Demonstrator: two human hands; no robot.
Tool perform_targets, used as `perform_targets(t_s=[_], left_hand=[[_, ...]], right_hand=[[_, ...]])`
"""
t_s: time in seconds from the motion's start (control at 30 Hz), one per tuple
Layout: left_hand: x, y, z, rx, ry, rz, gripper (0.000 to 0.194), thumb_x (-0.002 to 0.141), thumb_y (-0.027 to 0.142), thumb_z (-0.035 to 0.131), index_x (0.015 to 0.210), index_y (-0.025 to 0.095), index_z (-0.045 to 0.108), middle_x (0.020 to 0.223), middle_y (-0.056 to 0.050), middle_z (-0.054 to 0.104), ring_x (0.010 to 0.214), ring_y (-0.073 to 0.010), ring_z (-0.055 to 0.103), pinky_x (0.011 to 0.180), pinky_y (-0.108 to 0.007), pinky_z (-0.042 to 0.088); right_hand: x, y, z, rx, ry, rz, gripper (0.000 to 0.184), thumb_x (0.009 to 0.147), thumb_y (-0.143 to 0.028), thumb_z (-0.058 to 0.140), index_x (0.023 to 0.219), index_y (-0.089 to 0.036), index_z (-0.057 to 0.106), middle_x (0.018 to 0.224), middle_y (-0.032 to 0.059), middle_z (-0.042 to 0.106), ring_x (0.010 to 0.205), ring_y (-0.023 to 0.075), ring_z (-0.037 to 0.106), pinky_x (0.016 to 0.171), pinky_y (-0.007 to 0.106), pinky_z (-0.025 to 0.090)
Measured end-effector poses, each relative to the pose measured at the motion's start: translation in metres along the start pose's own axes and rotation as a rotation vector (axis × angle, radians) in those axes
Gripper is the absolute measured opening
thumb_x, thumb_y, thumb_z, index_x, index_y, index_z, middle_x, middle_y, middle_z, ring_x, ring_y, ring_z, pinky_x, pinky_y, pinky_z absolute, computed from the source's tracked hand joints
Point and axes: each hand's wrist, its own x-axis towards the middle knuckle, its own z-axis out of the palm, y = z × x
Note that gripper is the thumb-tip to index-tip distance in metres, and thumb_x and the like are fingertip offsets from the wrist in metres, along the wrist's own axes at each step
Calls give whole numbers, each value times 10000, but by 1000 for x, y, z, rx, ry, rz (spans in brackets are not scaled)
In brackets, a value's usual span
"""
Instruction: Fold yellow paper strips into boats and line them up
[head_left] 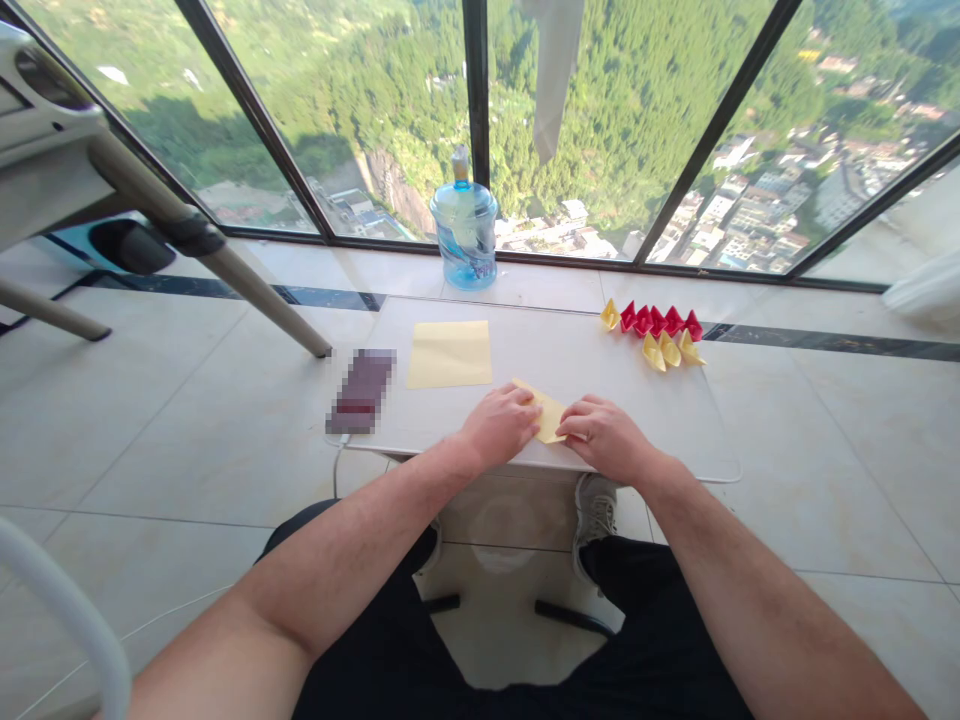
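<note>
A folded piece of yellow paper (550, 416) lies at the near edge of the low white table, between my two hands. My left hand (501, 424) has its fingers bent and closed over the paper's left side. At the right corner, my right hand (606, 436) pinches the paper between thumb and fingers. Beyond my left hand lies a flat, unfolded sheet of yellow paper (450, 354). Toward the table's far right stand folded paper boats: several red ones (661, 322) in a row and several yellow ones (654, 352) beside them.
The white table (450, 425) stands on a tiled floor. A pixelated dark phone-like object (363, 392) with a white cable lies at its left end. Behind it, a blue water jug (465, 235) stands by the windows. A chair-like frame (255, 295) reaches in from the left.
</note>
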Motion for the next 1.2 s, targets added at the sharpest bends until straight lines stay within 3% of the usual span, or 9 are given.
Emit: perform_targets(t_s=[0.1,0.33,0.5,0.6,0.77,0.9,1.2], left_hand=[[1,6,7,34,35,-28,236,939,307,534,1016,169,709,1053,-113,657,1020,-252,582,916,-407,504],[2,7,18,-75,83,148,277,965,173,440,818,159,674,1052,-93,684,994,-191,619,951,-344,520],[6,8,18,-113,114,163,245,940,155,447,1047,140,667,1136,-115,659,1136,-221,589,1055,-394,486],[8,11,17,-97,105,151,294,934,159,441,1163,117,620,1145,-137,633,1172,-247,562,1064,-418,476],[8,13,14,-84,77,137,343,917,151,445,1227,78,572,1148,-149,641,1193,-255,547,1085,-397,448],[8,15,13,-69,49,128,479,922,151,427,1399,111,450,1213,-139,622,1182,-247,549,1076,-411,444],[10,18,17,5,41,121,425,940,164,390,1335,68,514,1181,-167,602,1144,-276,532,1057,-426,437]], right_hand=[[4,18,-1,101,6,55,170,850,-154,624,825,-233,771,910,31,741,876,185,596,850,296,443],[16,40,-5,338,-31,353,143,786,-279,648,688,-196,710,653,-24,641,640,127,544,636,248,399],[27,52,-10,313,36,450,189,802,-333,615,782,-194,742,605,-31,609,591,119,492,589,252,360],[34,55,-9,420,39,486,181,800,-318,601,769,-183,717,652,-20,630,618,118,507,605,243,382],[45,50,-3,556,24,738,131,766,-304,647,755,-177,675,524,-42,552,497,105,454,501,232,350],[52,47,2,492,66,822,109,725,-272,676,731,-164,693,499,-32,564,499,111,491,491,226,360],[56,45,10,251,133,840,98,665,-257,683,694,-177,733,649,5,687,634,131,598,571,217,407]])
